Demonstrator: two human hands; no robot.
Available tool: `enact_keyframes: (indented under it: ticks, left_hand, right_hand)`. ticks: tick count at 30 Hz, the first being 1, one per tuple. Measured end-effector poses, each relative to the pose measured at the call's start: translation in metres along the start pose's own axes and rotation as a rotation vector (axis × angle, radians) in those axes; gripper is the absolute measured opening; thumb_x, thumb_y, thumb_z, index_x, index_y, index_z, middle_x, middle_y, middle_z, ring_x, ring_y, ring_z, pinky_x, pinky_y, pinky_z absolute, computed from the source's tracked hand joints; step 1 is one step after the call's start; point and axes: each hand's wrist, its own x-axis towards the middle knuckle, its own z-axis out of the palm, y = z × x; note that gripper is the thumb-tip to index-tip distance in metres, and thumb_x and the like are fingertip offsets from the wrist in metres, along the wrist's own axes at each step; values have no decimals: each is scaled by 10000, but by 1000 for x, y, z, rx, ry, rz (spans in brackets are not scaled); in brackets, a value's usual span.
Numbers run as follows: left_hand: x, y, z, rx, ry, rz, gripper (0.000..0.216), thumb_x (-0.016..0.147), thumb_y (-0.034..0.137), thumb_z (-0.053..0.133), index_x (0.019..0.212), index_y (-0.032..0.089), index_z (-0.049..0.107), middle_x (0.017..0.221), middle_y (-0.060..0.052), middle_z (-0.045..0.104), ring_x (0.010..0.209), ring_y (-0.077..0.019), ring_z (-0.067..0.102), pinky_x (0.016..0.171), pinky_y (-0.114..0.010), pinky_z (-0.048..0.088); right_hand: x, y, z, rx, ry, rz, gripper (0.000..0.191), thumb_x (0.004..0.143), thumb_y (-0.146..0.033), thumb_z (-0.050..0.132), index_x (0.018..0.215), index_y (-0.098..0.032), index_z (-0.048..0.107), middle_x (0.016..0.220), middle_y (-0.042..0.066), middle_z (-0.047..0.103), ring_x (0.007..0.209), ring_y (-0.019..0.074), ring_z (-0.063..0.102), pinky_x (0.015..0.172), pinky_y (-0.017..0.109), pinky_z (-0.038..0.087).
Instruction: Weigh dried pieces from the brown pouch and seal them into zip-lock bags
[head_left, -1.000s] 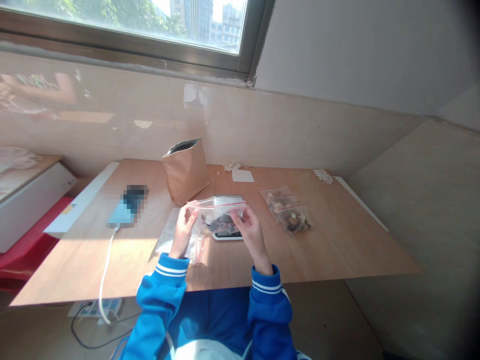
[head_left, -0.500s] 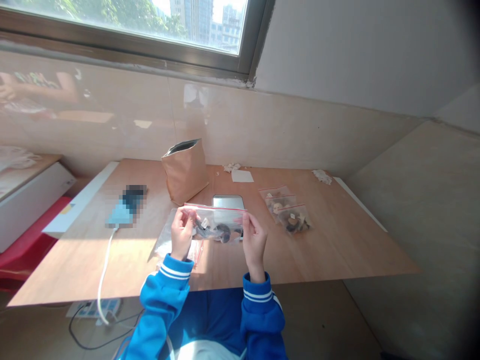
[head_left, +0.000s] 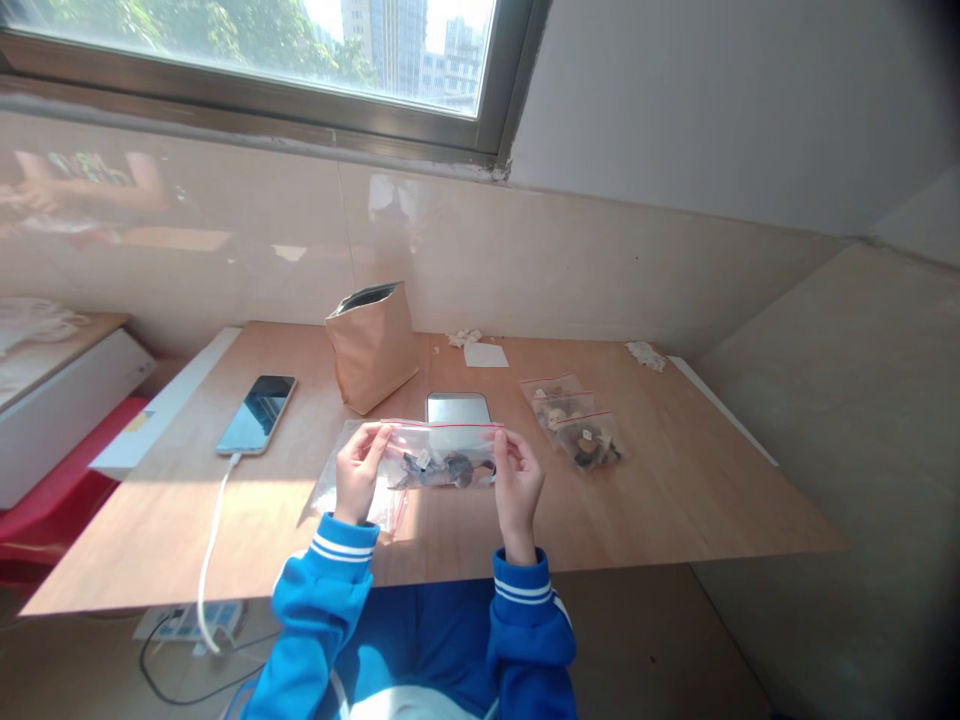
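Between my two hands a clear zip bag (head_left: 442,445) with a red seal line is stretched sideways above the table. Dark pieces and a small white tag lie inside it, too small to name. My left hand (head_left: 358,472) pinches its upper left corner, and my right hand (head_left: 517,485) pinches the upper right corner. Just behind the bag, partly hidden by it, is a flat silver-grey tray or scale (head_left: 457,408). More clear plastic bags (head_left: 330,487) lie under and beside my left hand. To the right rest several filled zip bags (head_left: 589,440), overlapping.
A brown paper pouch (head_left: 373,350) stands open-topped at the back. A phone (head_left: 259,415) with a white cable (head_left: 212,530) lies left. White paper (head_left: 485,354) and crumpled tissues (head_left: 645,355) lie toward the wall. The wooden table's (head_left: 675,520) front edge is near me.
My hands have moved slightly apart, drawing the zip bag's top edge straighter. The bag sits a little lower in view, and both hands still pinch it.
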Motion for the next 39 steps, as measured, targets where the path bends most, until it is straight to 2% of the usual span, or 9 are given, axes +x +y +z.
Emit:
enact_keyframes:
  ticks: [3,7,11,15,23,28,36,39]
  left_hand:
    - [-1,2,-3,49,4,12,301,778,421,673,888,141,691,824,-50,708,719,-185,674,699,-293,536]
    - [-5,3,1,76,-11,65,258,810,400,648,868,152,681,756,-41,695,717,-181,675,719,-289,529]
    - [-8,1,11,12,25,65,248,823,405,636,876,162,645,752,-28,678,661,-164,672,656,-271,529]
    - [-7,-1,15,-74,28,13,279,812,440,640,846,164,616,738,-21,673,621,-166,676,596,-266,537]
    - [-6,3,10,-19,-46,28,276,723,415,734,767,149,678,862,-73,724,714,-183,702,702,-294,564]
    - [-6,0,6,-35,-41,-20,257,697,369,758,813,154,678,787,-50,727,706,-192,710,705,-305,569]
    - [-7,2,6,-17,-40,28,225,729,343,733,801,149,646,690,-24,693,635,-145,658,659,-264,533]
    - [-6,5,7,-17,-13,40,227,734,345,728,809,156,626,670,-6,672,596,-130,633,632,-252,516]
  right_hand:
    - [0,1,0,8,20,-5,314,874,-458,554,858,-163,661,900,101,721,875,227,658,821,373,507]
    - [2,3,0,49,42,-1,307,867,-461,562,828,-166,641,866,92,715,886,222,660,880,391,494]
    - [3,3,0,137,-50,81,339,875,-501,528,909,-172,605,867,94,725,830,217,683,794,374,532]
    - [1,1,2,231,-134,131,325,829,-484,611,960,-190,564,847,70,736,819,205,697,758,343,540]
    - [2,0,0,214,-127,209,378,779,-514,649,921,-165,614,852,88,734,759,215,689,615,316,547]
    - [4,0,-5,192,-120,174,330,764,-487,671,843,-168,639,861,75,718,782,205,673,616,301,546]
    - [3,1,-3,173,-13,151,309,726,-448,718,825,-161,664,858,91,736,833,229,691,778,373,545]
    - [2,-5,-2,209,-67,140,291,742,-450,707,815,-176,646,885,90,739,879,240,694,827,399,542]
